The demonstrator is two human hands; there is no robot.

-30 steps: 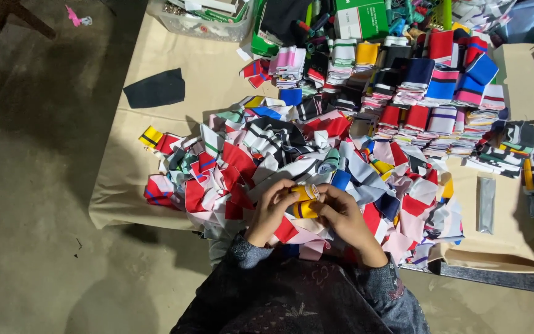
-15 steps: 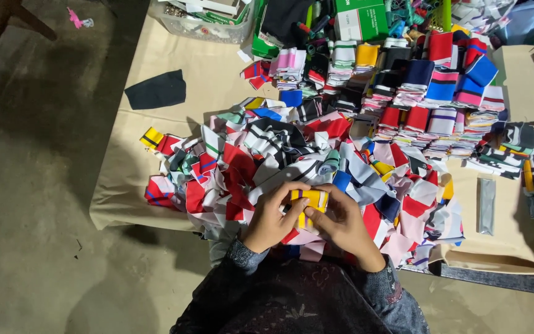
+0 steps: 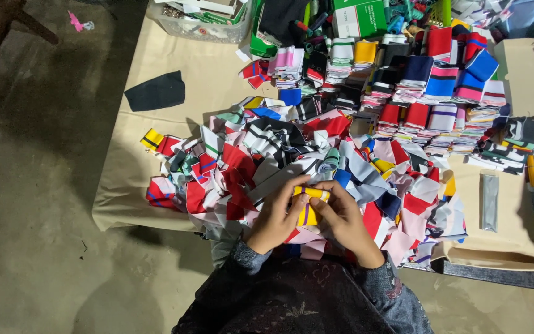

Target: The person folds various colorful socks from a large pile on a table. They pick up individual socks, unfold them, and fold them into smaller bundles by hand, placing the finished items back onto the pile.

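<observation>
Concrete floor (image 3: 38, 204) surrounds a low table (image 3: 174, 130) covered with tan paper. On the table lies a loose heap (image 3: 292, 161) of striped knit pieces in red, white, pink, blue and black. Beyond the heap, folded pieces stand in sorted stacks (image 3: 428, 93), grouped by colour. A dark patch (image 3: 156, 91) lies alone on the bare paper, well apart from the heap on its left. A clear tub (image 3: 199, 18) and a green box (image 3: 360, 17) sit at the far edge of the table. A grey flat strip (image 3: 490, 201) lies on the paper to the right of the heap. A cardboard flap (image 3: 529, 74) stands at the right, beside the stacks.

Both hands work at the near edge of the heap. The left hand (image 3: 276, 219) and the right hand (image 3: 344, 219) are closed together around a yellow piece (image 3: 309, 207), thumbs on top and fingers curled beneath. The yellow piece carries a narrow dark stripe and sits between the two hands, just above the heap and touching the fabric under it. Dark patterned sleeves (image 3: 248, 256) cover both wrists.
</observation>
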